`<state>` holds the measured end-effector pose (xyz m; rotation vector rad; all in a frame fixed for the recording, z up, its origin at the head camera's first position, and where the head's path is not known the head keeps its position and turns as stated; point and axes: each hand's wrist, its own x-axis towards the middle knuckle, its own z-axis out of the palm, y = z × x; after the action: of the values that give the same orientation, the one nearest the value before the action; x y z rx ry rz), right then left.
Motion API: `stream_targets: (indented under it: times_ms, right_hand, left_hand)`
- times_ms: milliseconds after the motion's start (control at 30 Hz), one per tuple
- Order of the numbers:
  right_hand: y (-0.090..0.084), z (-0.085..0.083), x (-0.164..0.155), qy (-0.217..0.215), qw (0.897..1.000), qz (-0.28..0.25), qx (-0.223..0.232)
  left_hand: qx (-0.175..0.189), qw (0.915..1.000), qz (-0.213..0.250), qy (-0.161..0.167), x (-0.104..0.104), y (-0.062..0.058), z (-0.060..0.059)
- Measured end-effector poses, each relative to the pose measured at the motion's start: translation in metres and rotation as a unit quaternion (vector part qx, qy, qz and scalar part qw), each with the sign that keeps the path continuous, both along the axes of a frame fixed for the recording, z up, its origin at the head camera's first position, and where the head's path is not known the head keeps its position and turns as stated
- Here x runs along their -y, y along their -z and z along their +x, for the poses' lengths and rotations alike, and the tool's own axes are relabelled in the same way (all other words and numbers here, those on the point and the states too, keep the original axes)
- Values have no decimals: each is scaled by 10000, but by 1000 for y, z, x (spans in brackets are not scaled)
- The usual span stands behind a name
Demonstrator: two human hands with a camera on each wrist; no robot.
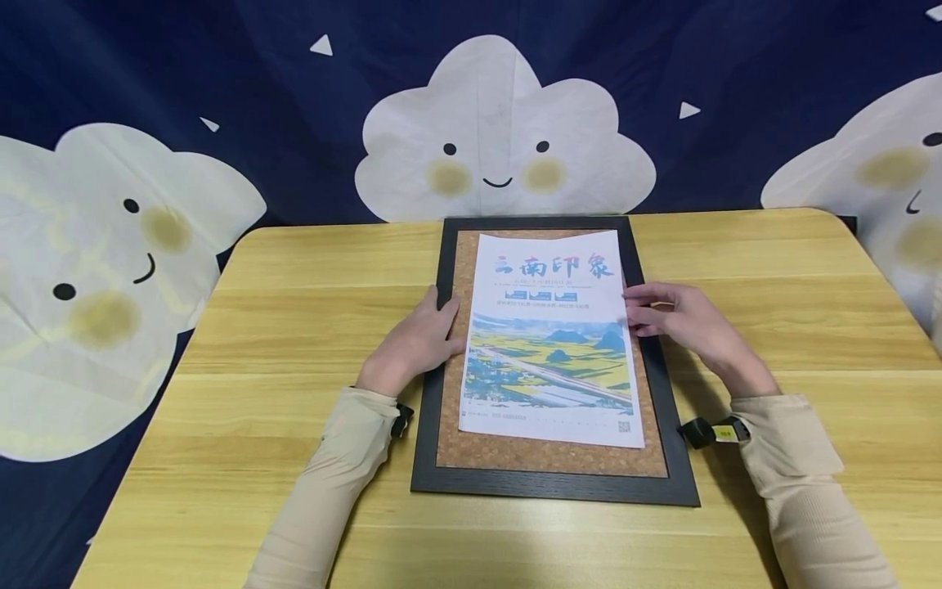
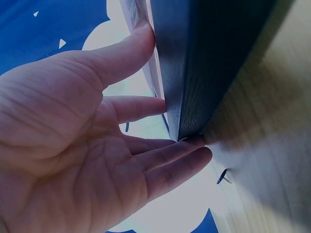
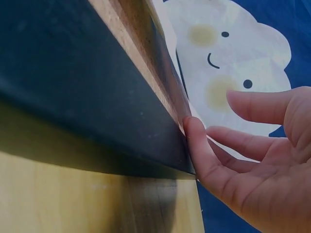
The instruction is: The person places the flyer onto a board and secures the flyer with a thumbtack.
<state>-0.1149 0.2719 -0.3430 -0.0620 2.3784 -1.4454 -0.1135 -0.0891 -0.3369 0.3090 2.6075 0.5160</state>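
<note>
On the wooden table (image 1: 294, 352), towards its far edge, lies the framed corkboard (image 1: 552, 484); it looks stiff, fairly weighty, best lifted by both long sides. The printed sheet (image 1: 552, 352) lies on the cork, near the middle; it seems light, limp and easily creased, best taken by its left and right edges. The left hand (image 1: 412, 343) spreads loosely along the left side, the right hand (image 1: 692, 323), fingers relaxed, at the sheet's right edge; neither visibly grips.

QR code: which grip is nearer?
Right: the right grip is beyond the QR code, at the poster's right edge; the left grip is across, at the corkboard's left side.
</note>
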Motion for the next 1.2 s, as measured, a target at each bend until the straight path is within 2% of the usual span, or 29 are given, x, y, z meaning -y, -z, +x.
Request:
stream_targets:
  times_ms: [700, 967, 1200]
  right_hand:
    - [-6, 3, 0, -435, 9987, 272, -73]
    - [-8, 6, 7, -1025, 9852, 1177, -711]
    - [-8, 7, 7, -1311, 9804, 1255, -772]
  left_hand:
    - [-31, 10000, -32, 30, 0, 1, 1]
    - [-63, 10000, -42, 64, 0, 2, 0]
    - [-48, 9999, -69, 73, 0, 2, -1]
